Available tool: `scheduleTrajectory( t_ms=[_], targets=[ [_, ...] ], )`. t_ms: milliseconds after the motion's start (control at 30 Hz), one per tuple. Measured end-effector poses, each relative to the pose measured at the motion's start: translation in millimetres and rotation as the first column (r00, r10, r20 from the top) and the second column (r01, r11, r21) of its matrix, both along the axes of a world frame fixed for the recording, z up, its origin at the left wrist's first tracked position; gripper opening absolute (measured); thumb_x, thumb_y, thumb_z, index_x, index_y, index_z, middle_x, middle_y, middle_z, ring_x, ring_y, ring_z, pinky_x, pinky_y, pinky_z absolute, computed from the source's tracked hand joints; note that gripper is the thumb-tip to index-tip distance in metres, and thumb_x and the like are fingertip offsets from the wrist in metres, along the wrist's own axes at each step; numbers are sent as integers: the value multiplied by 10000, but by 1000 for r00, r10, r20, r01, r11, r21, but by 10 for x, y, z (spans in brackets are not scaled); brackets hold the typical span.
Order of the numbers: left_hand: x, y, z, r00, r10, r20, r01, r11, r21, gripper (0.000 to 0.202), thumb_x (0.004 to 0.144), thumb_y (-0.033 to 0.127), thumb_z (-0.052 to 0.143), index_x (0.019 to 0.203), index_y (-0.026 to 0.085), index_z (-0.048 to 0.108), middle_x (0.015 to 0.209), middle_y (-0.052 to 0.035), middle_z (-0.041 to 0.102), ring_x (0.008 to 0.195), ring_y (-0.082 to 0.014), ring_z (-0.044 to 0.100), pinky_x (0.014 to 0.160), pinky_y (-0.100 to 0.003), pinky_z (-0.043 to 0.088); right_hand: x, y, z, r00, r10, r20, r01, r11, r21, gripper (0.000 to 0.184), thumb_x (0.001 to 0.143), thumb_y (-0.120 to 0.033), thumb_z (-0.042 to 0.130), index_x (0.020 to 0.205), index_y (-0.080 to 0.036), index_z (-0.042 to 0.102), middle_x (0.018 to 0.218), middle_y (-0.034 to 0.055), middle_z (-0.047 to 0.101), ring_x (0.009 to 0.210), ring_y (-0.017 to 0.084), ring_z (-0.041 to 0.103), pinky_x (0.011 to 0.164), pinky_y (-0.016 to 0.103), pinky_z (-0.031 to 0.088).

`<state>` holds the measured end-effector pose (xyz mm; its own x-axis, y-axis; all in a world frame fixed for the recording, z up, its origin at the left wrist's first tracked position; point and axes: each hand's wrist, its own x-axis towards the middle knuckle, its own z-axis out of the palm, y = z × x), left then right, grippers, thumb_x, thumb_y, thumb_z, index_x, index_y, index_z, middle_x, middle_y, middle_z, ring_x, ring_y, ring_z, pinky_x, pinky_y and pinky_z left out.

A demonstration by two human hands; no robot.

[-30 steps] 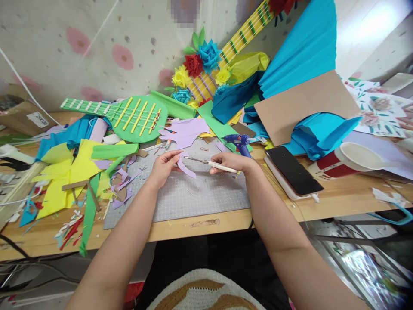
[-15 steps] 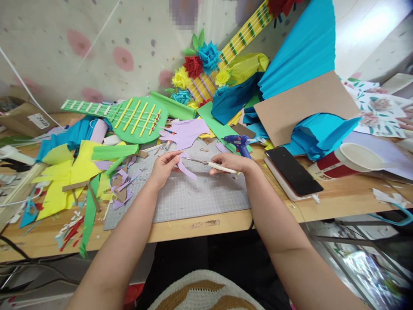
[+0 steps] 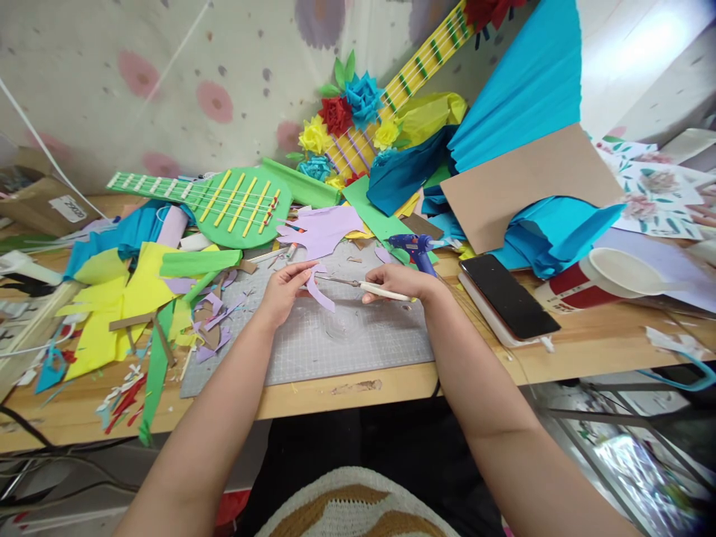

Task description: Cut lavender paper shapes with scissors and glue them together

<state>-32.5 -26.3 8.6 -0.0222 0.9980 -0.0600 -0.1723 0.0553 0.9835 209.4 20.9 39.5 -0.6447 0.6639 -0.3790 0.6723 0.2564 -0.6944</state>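
While L hand (image 3: 283, 291) pinches the purple paper strip (image 3: 321, 297) near its upper end, the strip's long axis curves from those fingers down & rightward, twd. the wearer. R hand (image 3: 392, 280) grips scissors (image 3: 385, 291), approx. level, tips twd. L fingers; R fingers part-hide the handles. Vs. 0.5 s ago, strip's free end sits slightly closer to L fingers. Cutting mat (image 3: 347, 343) below both hands; purple sheet (image 3: 330, 231) just beyond L fingers; glue gun (image 3: 411, 245) beyond R fingers; phone (image 3: 509, 294) to their right.
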Motion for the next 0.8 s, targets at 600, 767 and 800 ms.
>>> scheduleTrajectory(
  t_ms=[600, 767, 800],
  targets=[
    [10, 3, 4, 999, -11, 38, 11, 1000, 4, 303, 630, 316, 704, 899, 178, 677, 647, 7, 588, 599, -102, 537, 511, -221, 489, 3, -6, 30, 999, 42, -8, -42, 998, 48, 459, 630, -620, 589, 647, -185, 443, 577, -48, 398, 530, 78, 329, 499, 234, 189],
    [-1, 11, -23, 1000, -8, 12, 8, 1000, 11, 306, 643, 321, 694, 911, 175, 673, 655, 1, 588, 606, -102, 539, 515, -216, 487, -3, -11, 40, 999, 43, -10, -43, 998, 39, 466, 628, -625, 586, 643, -182, 440, 571, -49, 399, 526, 76, 331, 498, 234, 185],
    [0, 12, -24, 1000, -5, 5, 4, 1000, 8, 310, 642, 322, 695, 913, 173, 672, 657, -2, 589, 607, -103, 540, 514, -215, 485, -5, -10, 37, 999, 42, -8, -42, 998, 37, 467, 624, -626, 587, 647, -182, 444, 572, -49, 403, 526, 76, 332, 499, 234, 185]
  ],
)
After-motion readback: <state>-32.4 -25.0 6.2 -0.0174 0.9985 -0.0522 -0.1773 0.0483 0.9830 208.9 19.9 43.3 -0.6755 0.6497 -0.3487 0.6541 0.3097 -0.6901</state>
